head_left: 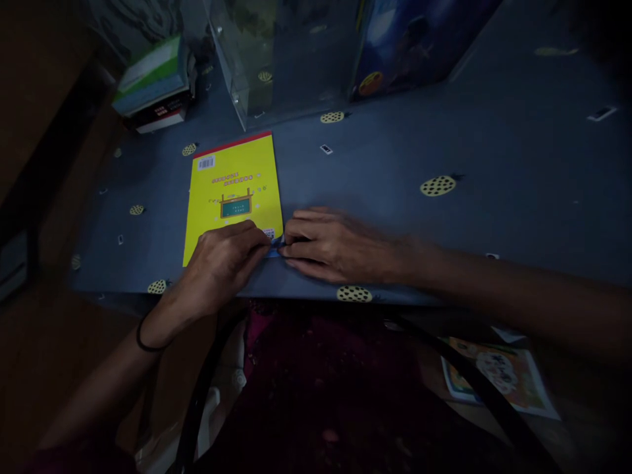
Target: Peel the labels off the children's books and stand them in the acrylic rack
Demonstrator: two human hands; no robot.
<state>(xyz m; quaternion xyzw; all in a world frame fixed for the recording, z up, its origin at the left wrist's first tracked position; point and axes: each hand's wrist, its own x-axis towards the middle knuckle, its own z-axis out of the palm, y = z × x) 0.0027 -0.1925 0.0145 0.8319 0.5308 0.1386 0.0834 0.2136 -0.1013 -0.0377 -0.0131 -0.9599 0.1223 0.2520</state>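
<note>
A thin yellow book (237, 164) with a red spine edge, a barcode and a small chalkboard picture lies flat on the table. My left hand (227, 257) rests over its near edge, thumb and fingers pinched together at the near right corner. From the other side my right hand (330, 243) meets it, its fingers closed at that same corner. Between the fingertips shows a small blue patch (274, 250); whether it is part of the book or a separate piece, I cannot tell. The right hand is slightly blurred.
The table has a blue-grey cloth (375, 171) with pineapple prints. A stack of books (155, 85) stands at the back left. Behind the yellow book is a clear plastic holder (237, 85), with a dark blue book (409, 52) upright. Below the table edge lies a colourful booklet (498, 375).
</note>
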